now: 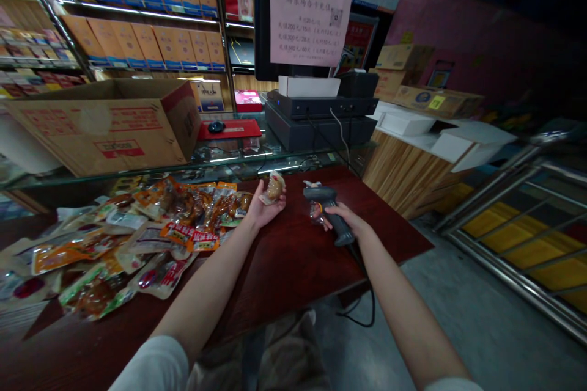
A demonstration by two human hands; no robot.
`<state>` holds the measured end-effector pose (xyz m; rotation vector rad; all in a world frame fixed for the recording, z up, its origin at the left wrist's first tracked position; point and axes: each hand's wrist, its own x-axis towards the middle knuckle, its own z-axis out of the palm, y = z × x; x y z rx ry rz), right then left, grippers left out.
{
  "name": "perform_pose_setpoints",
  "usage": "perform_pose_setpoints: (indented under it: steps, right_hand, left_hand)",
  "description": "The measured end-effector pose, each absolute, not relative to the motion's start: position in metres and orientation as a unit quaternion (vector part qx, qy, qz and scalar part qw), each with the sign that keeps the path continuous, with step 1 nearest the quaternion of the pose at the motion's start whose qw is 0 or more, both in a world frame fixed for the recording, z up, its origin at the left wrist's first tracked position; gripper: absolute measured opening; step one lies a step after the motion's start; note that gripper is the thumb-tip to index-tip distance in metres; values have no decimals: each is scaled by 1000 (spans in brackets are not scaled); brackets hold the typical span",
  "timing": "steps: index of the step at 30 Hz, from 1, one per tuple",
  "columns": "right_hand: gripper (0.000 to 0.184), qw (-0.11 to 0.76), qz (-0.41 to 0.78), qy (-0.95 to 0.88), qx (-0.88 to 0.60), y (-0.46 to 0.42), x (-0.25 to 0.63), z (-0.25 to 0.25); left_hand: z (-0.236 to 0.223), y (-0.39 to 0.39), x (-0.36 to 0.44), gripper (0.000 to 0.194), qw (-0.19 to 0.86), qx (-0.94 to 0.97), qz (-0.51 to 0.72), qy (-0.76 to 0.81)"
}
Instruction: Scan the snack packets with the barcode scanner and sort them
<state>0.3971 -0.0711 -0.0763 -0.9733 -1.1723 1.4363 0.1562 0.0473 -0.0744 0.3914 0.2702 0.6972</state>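
Observation:
My left hand is closed around a small clear packet with a brown, egg-like food inside, raised above the dark red desk. My right hand grips a black barcode scanner by its handle, and its head points left toward the packet. A bit of clear plastic wrapper shows by the right fingers; whether they hold it, I cannot tell. Left of my left hand lies a heap of sealed snack packets, some orange, some clear with brown meat inside.
Behind the desk runs a glass counter with an open cardboard box, a mouse on a red mat, and a black cash drawer below a monitor bearing a paper notice. The scanner's cable hangs off the desk's right edge. A metal railing stands right.

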Motion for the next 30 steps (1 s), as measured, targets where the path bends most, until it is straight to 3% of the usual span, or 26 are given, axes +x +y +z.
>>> perform_pose_setpoints:
  steps: [2, 8, 21, 30]
  right_hand:
    - [32, 498, 596, -485, -402, -71, 397, -77]
    - [31, 491, 610, -481, -395, -72, 397, -77]
    - [37, 472, 650, -460, -378, -76, 392, -74]
    - [32, 478, 666, -439, -369, -79, 388, -68]
  left_hand:
    - [-75, 47, 156, 57, 913, 202, 332, 124]
    - [-82, 52, 158, 30, 894, 218, 357, 161]
    - [-77, 49, 164, 38, 867, 234, 397, 188]
    - [-83, 52, 169, 51, 853, 250, 415, 197]
